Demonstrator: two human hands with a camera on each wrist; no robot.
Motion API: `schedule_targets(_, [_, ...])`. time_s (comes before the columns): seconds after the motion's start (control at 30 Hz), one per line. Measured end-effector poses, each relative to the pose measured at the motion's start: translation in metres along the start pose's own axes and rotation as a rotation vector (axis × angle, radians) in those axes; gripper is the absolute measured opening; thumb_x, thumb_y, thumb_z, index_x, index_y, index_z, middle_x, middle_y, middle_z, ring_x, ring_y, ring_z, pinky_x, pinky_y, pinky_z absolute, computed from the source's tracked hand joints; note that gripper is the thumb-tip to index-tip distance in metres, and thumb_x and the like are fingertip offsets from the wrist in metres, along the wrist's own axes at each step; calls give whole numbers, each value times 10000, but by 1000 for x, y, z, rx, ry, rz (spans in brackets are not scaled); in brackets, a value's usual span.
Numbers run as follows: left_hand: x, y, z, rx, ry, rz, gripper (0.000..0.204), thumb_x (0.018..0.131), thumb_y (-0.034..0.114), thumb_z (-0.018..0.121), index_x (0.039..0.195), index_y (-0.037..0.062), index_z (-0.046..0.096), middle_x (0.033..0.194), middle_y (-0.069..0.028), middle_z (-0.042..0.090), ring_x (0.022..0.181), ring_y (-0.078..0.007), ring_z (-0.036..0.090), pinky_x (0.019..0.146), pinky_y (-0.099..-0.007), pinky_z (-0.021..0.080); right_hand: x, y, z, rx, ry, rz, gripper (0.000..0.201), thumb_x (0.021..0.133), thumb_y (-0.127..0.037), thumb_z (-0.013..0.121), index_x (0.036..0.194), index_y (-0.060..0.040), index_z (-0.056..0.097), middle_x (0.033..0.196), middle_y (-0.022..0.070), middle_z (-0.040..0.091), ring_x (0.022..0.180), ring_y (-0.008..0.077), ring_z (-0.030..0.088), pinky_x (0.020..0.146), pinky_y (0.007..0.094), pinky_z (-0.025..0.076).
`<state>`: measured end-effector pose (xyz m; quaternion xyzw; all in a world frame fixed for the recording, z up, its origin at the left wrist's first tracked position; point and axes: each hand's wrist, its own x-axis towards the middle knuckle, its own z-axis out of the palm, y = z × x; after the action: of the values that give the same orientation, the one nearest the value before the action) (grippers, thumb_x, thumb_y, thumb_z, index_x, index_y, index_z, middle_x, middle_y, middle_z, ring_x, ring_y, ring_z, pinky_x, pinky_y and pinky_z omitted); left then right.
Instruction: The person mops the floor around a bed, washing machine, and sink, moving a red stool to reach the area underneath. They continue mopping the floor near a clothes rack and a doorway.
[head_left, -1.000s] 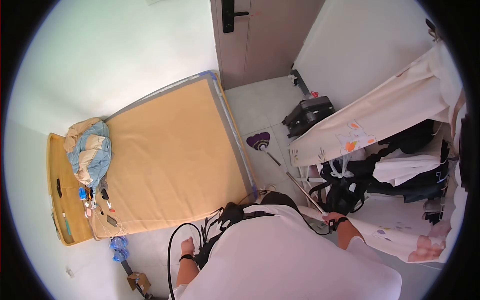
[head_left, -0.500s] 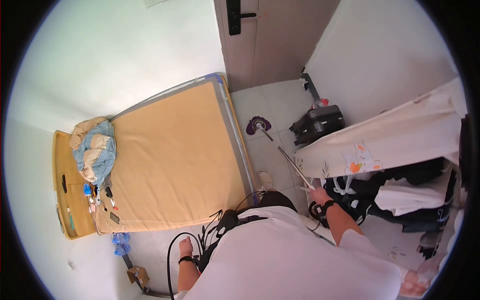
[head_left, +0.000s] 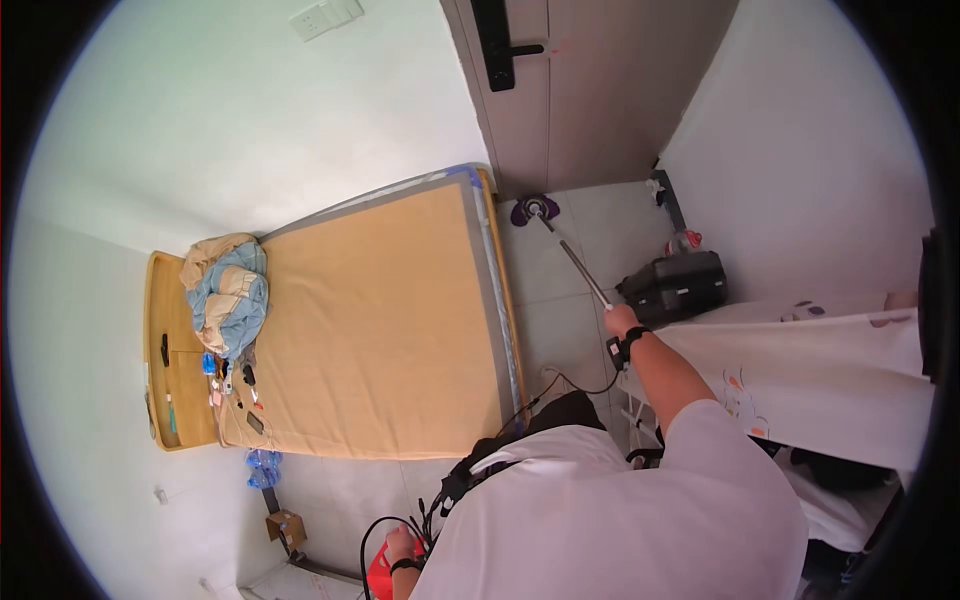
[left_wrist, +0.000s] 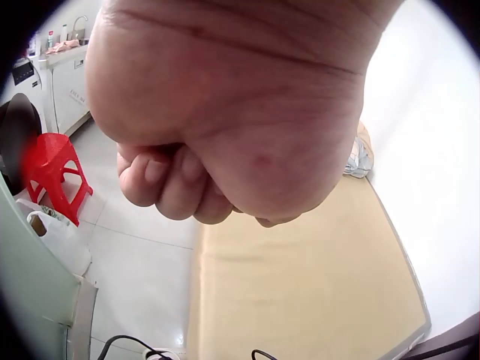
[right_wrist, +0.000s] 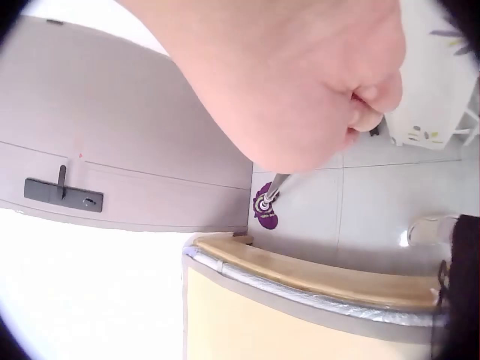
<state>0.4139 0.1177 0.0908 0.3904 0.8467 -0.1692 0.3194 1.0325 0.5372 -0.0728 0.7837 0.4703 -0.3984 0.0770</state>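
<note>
My right hand [head_left: 622,322] grips the upper end of a metal mop pole [head_left: 583,268], fingers curled round it. The purple mop head [head_left: 549,208] lies on the floor by the door, near the bed's far corner. In the right wrist view, the curled right hand [right_wrist: 307,90] covers much of the pole, and the purple mop head [right_wrist: 267,220] shows below it. My left hand [head_left: 400,545] is low at my side, over something red. The left wrist view has the left hand [left_wrist: 225,120] with its fingers curled into the palm, nothing visible in them.
The bed [head_left: 380,320] fills the left, with a bundled quilt [head_left: 232,300] at its headboard. A black suitcase [head_left: 680,288] stands beside a hanging curtain [head_left: 800,370] on the right. A red stool [left_wrist: 58,171] shows in the left wrist view. A cable runs from my right wrist.
My right arm has reached forward with the pole, and the mop head has moved across the floor to the door beside the bed corner. The head view has shifted; the left hand stays low.
</note>
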Motion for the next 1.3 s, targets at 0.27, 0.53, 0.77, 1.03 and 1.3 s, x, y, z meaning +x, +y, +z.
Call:
schedule_targets(0.27, [-6,-32,24,89,-76,-17,242,829,152,420,894,-8,590,853,-238,610,840,-363,604,722,-465,478,-4,5,41,-113,-51,-32,316,866,-232,444,872,-2,659,914,194,637,853,357,606,745,428,484])
schedule_targets(0.53, [26,-22,-11,-21,-58,140,331,876,247,408,759,-22,562,659,-177,589,531,-303,584,500,-402,479,-126,71,82,-133,-131,-85,257,766,-182,523,892,4,649,915,227,625,893,369,602,767,442,479])
schedule_targets(0.77, [70,-18,-22,-288,-45,75,414,888,333,442,719,-28,553,515,-106,504,393,-216,481,383,-351,389,-262,197,100,-300,-338,-28,263,802,-216,508,901,-7,634,852,240,628,804,358,630,668,419,499])
schedule_targets(1.03, [97,3,-25,-662,-90,-193,349,898,307,465,678,38,502,492,-39,435,367,-168,408,344,-303,329,-362,230,105,18,-366,309,330,815,-304,524,914,-13,645,787,220,635,754,333,637,644,397,490])
schedule_targets(1.3, [55,19,-37,-161,-33,105,319,902,275,426,821,-1,566,630,-189,585,578,-334,601,495,-430,465,-226,231,167,-26,-97,-178,413,781,-384,552,876,8,639,859,244,624,828,390,601,729,431,473])
